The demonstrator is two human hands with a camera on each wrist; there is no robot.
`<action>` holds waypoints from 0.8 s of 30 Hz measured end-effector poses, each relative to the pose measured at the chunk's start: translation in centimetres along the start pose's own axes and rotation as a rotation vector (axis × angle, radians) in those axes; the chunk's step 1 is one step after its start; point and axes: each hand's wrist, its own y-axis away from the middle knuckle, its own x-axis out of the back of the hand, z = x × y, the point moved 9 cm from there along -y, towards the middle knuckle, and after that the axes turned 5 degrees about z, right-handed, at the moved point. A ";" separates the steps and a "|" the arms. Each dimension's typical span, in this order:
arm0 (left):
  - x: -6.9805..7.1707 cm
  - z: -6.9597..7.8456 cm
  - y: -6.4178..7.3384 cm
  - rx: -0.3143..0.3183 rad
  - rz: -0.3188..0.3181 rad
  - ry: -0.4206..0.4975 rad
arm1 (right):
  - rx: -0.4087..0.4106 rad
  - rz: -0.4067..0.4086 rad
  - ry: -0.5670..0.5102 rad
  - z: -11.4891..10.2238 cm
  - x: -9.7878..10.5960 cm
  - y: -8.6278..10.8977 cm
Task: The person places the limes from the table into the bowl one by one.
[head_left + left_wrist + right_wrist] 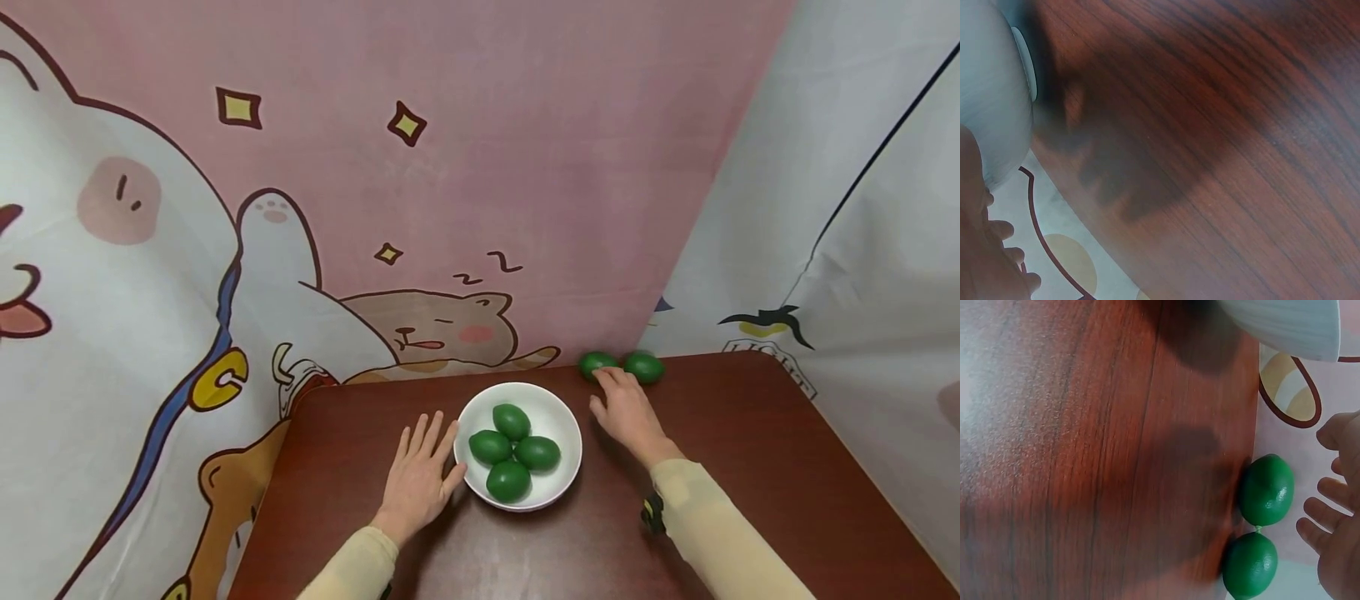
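A white bowl [517, 501] stands on the table with several green limes [537, 454] in it. My left hand [422, 483] is at the bowl's left side, fingers straight and spread, thumb by the rim; whether it touches is hard to tell. In the left wrist view the hand [988, 256] shows beside the bowl [994, 94]. Two more limes lie side by side at the table's back edge, a left lime [1267, 489] and a right lime [1250, 565]. My right hand [630, 412] is just in front of them, fingers loosely bent, holding nothing.
The brown wooden table [750, 467] ends at the back against a pink and white cartoon-printed cloth [585, 167]. Another white cloth [885, 250] hangs along the right side. A dark band [653, 512] shows at my right wrist.
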 end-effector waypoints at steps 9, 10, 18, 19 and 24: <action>-0.1 0.0 -0.1 0.003 -0.017 0.005 | -0.066 -0.010 -0.023 1.4 -1.1 -0.3; -0.1 0.0 -0.1 0.006 -0.025 0.003 | -0.070 -0.009 -0.021 1.4 -1.2 -0.3; -0.2 0.3 -0.3 -0.009 -0.006 0.004 | -0.082 0.052 -0.020 2.3 -1.1 -0.6; -0.1 0.3 -0.3 -0.013 0.005 0.006 | -0.085 0.055 -0.020 2.4 -1.1 -0.6; 0.0 0.1 -0.1 -0.017 0.047 0.023 | -0.124 0.020 -0.032 3.1 -1.8 -1.1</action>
